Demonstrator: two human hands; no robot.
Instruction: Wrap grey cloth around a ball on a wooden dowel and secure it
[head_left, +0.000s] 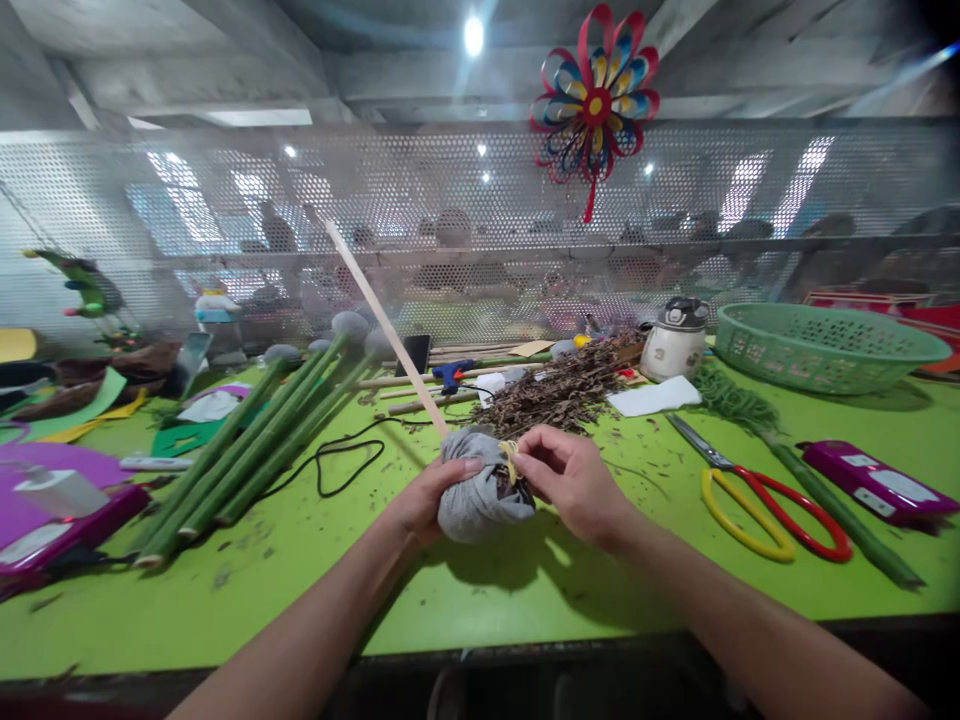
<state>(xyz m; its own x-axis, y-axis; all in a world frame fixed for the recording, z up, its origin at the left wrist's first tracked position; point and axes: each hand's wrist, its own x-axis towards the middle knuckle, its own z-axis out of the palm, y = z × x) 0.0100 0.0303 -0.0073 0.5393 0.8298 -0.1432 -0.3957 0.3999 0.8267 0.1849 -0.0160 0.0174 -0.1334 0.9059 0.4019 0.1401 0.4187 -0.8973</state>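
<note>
A grey cloth bundle (476,510) is gripped in my left hand (424,500), with the thumb lying across its top. From behind the bundle a pale flat wooden stick (386,330) slants up to the left; whether it is fixed to the cloth cannot be seen. Dark material shows in the gathered opening on the bundle's right side. There, the closed fingers of my right hand (574,485) pinch some thin yellow strands (511,458), too small to name surely. Behind the bundle lies a heap of dried brown stalks (566,385).
Green stems with grey round heads (247,460) lie left, beside a black cord (345,447). To the right are scissors (750,500), a purple box-like device (877,480), a green basket (832,335) and a white jug (673,345). A blue glue gun (453,375) lies behind.
</note>
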